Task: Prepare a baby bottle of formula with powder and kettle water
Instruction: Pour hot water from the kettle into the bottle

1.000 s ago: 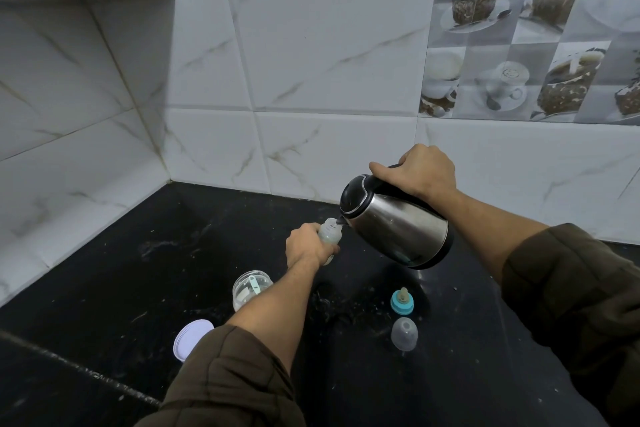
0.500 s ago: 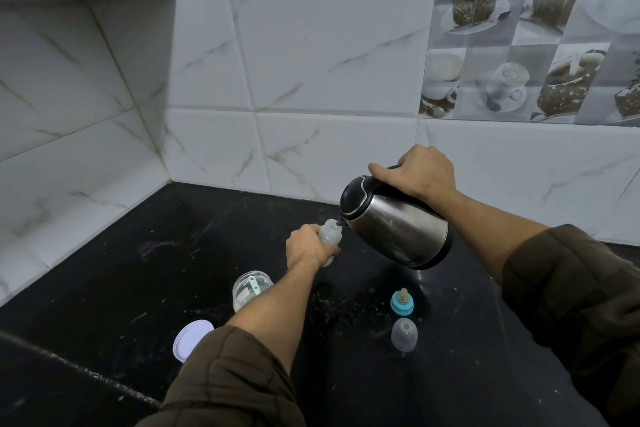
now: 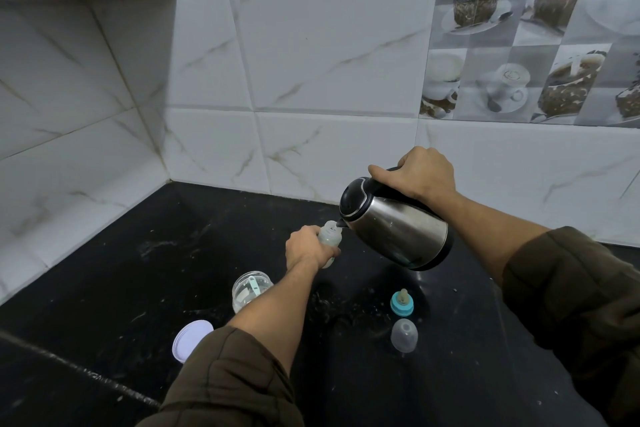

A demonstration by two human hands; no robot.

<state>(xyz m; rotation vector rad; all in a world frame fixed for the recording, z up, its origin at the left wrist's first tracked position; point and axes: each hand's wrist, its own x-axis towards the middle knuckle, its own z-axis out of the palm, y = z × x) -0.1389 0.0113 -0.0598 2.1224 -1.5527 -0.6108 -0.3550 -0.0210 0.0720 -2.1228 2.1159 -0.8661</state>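
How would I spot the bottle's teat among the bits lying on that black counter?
Start at the steel kettle tilted over the black counter. Just below its base stands the teat, with a clear domed cap lying nearer you. Only the teat has a teal ring with a beige tip.

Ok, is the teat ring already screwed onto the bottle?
No, the teat ring stands on the counter beside the clear cap, while the open bottle takes the kettle spout.
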